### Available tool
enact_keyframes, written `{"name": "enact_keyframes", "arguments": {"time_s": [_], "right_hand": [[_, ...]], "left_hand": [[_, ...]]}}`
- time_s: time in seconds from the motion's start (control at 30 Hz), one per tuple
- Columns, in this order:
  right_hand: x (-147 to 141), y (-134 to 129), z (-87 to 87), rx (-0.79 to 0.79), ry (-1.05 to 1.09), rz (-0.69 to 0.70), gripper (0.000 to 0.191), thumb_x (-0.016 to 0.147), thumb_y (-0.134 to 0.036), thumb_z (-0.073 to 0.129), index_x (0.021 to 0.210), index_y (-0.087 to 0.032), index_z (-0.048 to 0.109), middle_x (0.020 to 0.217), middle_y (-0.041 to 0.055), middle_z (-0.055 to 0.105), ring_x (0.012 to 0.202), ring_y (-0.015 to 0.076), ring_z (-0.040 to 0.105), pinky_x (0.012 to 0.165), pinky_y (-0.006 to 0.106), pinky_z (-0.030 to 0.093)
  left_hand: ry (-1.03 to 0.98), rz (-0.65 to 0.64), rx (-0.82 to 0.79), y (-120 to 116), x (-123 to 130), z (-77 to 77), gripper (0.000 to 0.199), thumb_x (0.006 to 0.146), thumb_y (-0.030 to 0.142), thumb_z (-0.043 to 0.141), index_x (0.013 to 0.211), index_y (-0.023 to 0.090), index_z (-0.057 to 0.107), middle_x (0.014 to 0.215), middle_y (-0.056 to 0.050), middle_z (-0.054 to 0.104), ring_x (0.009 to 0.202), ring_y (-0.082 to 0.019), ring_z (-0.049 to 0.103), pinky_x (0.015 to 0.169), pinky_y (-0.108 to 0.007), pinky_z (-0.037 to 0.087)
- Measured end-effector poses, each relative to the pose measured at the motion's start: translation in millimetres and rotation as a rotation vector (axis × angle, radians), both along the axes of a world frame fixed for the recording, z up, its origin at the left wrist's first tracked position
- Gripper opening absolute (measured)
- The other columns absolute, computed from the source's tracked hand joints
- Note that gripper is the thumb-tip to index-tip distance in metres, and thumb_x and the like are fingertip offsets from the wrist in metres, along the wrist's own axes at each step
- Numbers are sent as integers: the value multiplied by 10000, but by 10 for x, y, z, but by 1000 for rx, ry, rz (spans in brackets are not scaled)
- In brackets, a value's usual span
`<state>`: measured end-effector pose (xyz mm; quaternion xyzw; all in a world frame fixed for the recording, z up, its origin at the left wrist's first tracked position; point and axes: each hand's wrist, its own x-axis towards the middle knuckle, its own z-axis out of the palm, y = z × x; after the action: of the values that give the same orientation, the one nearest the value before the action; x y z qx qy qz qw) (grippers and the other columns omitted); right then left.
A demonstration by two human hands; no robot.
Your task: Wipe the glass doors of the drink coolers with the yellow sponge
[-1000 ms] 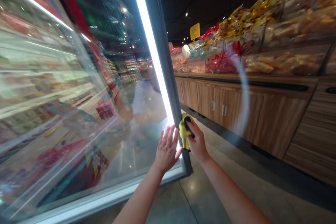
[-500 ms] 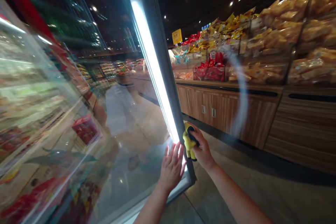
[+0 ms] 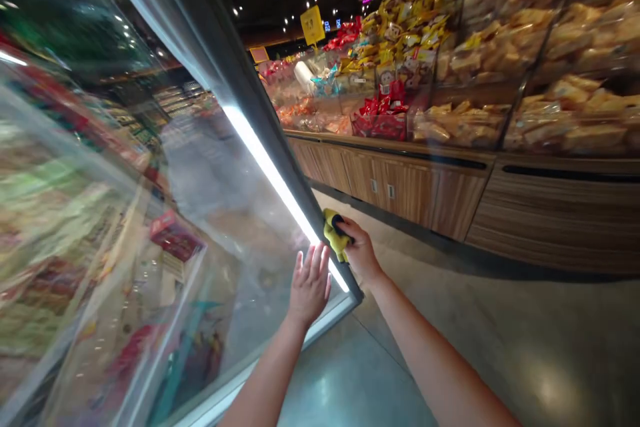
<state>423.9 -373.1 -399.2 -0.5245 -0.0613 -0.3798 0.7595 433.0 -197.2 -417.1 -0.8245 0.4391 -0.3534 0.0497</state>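
A tall glass door with a dark frame and a bright light strip stands tilted across the view. My left hand lies flat on the inner side near the strip's lower end, its fingers stretched out. Against the outer edge of the frame, my right hand grips a yellow and black cloth; its exact shape is partly hidden by the fingers. Both hands are close together near the door's lower corner.
Behind the glass at left are blurred shelves of goods and a red box. Wooden cabinets with bins of packaged snacks run along the right. A yellow price sign rises above them. Grey floor shows at lower right.
The door frame leans further left in view. Both hands appear higher and slightly further left, with the cloth still in my right hand and my left hand still spread.
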Motion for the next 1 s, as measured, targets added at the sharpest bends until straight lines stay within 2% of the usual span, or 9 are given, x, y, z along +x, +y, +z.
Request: {"name": "enact_keyframes", "arguments": {"time_s": [0.2, 0.27, 0.33, 0.47, 0.57, 0.67, 0.73, 0.8, 1.0], "right_hand": [[-195, 68, -156, 135, 278, 3, 249, 724, -398, 751, 883, -213, 798, 1088, 102, 792, 1018, 275, 741, 935, 440, 594], [-204, 91, -9, 146, 295, -8, 228, 711, -358, 745, 872, -202, 790, 1049, 105, 798, 1001, 282, 744, 941, 457, 588], [-179, 106, 260, 148, 285, -6, 196, 713, -298, 729, 878, -207, 783, 1066, 93, 795, 1027, 275, 738, 974, 446, 573], [-139, 110, 780, 58, 132, 10, 282, 746, -181, 633, 974, -243, 786, 1265, 64, 739, 1204, 239, 676, 1093, 399, 504], [-190, 88, 843, 20, 85, 55, 321, 731, -159, 590, 956, -258, 797, 1284, 48, 733, 1230, 230, 665, 1113, 397, 490], [-266, 58, 756, 67, 192, 77, 271, 698, -180, 584, 850, -239, 800, 1184, 62, 775, 1160, 245, 704, 1069, 415, 525], [-291, 45, 808, 80, 237, 89, 260, 699, -194, 581, 830, -228, 802, 1156, 74, 783, 1148, 250, 710, 1062, 422, 531], [-276, 34, 1031, 72, 223, 110, 269, 710, -198, 586, 854, -231, 810, 1177, 73, 776, 1155, 249, 708, 1070, 419, 527], [-106, -16, 2112, -5, 71, 139, 381, 747, -153, 567, 1019, -269, 807, 1296, 31, 729, 1223, 220, 674, 1100, 386, 511]], "left_hand": [[104, 46, 122, 75, -166, 472, 833, 936, 292, 569, 1635, 122, 149, 1642, -148, 365, 1573, -270, 211, 1310, -481, 143], [130, 60, 164, 91, -215, 608, 825, 927, 282, 568, 1632, 119, 171, 1639, -144, 374, 1573, -270, 217, 1307, -478, 161], [141, 71, 191, 104, -247, 726, 806, 918, 269, 566, 1626, 121, 207, 1636, -139, 386, 1572, -269, 220, 1305, -477, 170], [111, 68, 198, 97, -273, 919, 709, 921, 290, 573, 1574, 114, 357, 1602, -149, 444, 1574, -287, 212, 1306, -504, 158], [95, 99, 186, 52, -309, 1060, 663, 926, 299, 570, 1543, 114, 413, 1603, -147, 445, 1580, -288, 184, 1308, -505, 153], [99, 146, 176, 0, -372, 1214, 715, 917, 275, 562, 1578, 111, 345, 1630, -127, 406, 1590, -259, 144, 1315, -470, 138], [95, 161, 172, -21, -413, 1318, 731, 913, 266, 560, 1587, 110, 322, 1637, -117, 395, 1592, -249, 127, 1316, -462, 126], [90, 170, 172, -32, -440, 1428, 715, 917, 276, 561, 1578, 111, 344, 1634, -122, 398, 1591, -256, 137, 1313, -470, 135], [63, 208, 149, -76, -449, 1854, 666, 943, 332, 558, 1551, 113, 402, 1603, -144, 443, 1574, -277, 213, 1307, -482, 159]]}}
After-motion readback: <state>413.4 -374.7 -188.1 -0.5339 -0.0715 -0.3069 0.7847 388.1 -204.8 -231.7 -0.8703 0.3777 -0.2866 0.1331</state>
